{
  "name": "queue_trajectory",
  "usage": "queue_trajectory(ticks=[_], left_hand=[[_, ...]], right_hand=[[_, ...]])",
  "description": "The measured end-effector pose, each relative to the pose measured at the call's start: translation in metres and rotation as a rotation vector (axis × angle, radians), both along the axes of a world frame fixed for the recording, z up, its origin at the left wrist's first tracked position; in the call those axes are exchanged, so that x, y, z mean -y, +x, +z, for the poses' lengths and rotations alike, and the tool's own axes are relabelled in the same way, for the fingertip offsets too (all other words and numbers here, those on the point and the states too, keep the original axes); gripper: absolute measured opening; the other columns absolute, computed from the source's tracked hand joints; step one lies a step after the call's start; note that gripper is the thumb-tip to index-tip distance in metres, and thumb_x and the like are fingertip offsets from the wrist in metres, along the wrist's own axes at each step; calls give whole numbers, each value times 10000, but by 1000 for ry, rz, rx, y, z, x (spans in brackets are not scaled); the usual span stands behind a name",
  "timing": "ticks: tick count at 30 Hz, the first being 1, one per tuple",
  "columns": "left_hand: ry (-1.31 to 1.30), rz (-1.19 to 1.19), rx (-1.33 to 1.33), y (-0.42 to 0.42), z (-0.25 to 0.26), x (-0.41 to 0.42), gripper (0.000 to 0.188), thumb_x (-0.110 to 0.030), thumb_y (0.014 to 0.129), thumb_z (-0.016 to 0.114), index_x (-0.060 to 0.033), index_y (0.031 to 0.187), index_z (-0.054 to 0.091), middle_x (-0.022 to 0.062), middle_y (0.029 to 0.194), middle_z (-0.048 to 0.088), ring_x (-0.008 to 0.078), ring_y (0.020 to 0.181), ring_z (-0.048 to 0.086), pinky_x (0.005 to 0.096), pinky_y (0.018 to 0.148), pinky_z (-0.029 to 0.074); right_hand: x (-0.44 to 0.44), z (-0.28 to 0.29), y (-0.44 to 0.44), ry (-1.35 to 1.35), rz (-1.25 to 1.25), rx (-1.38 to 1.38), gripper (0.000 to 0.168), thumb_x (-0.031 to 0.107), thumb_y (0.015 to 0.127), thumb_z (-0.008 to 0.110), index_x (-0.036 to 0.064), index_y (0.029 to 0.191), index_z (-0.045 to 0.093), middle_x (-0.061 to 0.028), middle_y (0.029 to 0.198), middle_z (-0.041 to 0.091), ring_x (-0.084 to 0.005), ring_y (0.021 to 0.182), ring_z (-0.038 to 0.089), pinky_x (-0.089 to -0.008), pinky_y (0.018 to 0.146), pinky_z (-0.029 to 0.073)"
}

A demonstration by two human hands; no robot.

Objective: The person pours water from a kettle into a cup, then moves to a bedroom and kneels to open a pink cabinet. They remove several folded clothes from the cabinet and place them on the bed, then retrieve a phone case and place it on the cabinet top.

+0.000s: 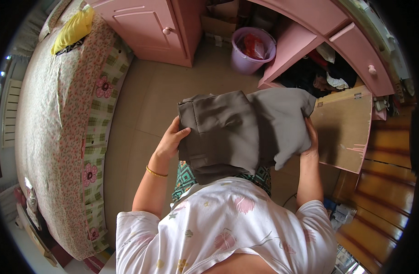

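A pair of grey-brown trousers (223, 126), folded over, is held up in front of my waist. My left hand (173, 138) grips the waistband end, thumb on top and the other fingers mostly hidden beneath. At the opposite side, my right hand (311, 137) holds the lighter grey folded part (281, 120); most of its fingers are behind the cloth. Whether that lighter part is the same garment or a second one, I cannot tell.
A bed with a floral sheet (48, 120) runs along the left, with yellow cloth (74, 29) on it. Ahead stand a pink cabinet (144, 27) and a purple bucket (248, 65). An open cabinet door (343, 133) juts out at right, below a compartment of clothes (319, 75).
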State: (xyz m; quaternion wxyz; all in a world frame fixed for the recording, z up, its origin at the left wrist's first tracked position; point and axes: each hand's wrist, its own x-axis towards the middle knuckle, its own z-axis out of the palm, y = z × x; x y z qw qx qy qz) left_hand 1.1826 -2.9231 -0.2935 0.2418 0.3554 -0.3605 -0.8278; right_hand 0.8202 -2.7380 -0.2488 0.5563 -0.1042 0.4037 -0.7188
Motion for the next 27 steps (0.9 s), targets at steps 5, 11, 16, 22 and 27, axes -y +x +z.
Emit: queue_trajectory(ticks=[5,11,16,22,27], left_hand=[[159,-44,-131,5,2,-3,416,-63,881,461,-44,1284,358,116,1189,509,208,1048,534,356,897,460],[195,2,-328,5,-11,0,462,-355,951,311,-26,1267,388,111,1225,490,211,1077,514,353,898,449],[267,109,-279,27,-12,-7,552,-452,901,407,-56,1284,389,115,1257,464,222,1155,439,374,960,365],[113,96,232,29,-13,-26,640,-313,836,588,39,1296,315,143,1259,431,225,1150,418,330,934,373],[-232,25,267,8,-19,-32,681,-317,836,584,69,1301,271,201,1244,414,282,1164,399,348,975,329]], right_hand=[[44,73,83,68,133,-85,393,144,882,438,27,1256,411,-96,1173,522,-199,1056,523,-302,908,406],[83,32,173,-1,658,-161,498,214,908,478,88,1346,277,-133,1138,532,-197,978,562,-266,787,465],[65,-20,118,73,136,-1300,382,78,797,567,34,1167,483,-115,1102,550,-221,960,555,-312,798,446],[11,-85,60,555,217,-1062,567,301,789,636,-11,1221,444,-114,921,580,-182,803,561,-312,707,460],[25,-67,88,398,210,-1308,643,341,727,676,-62,1172,448,-111,810,593,-178,744,563,-295,698,461]])
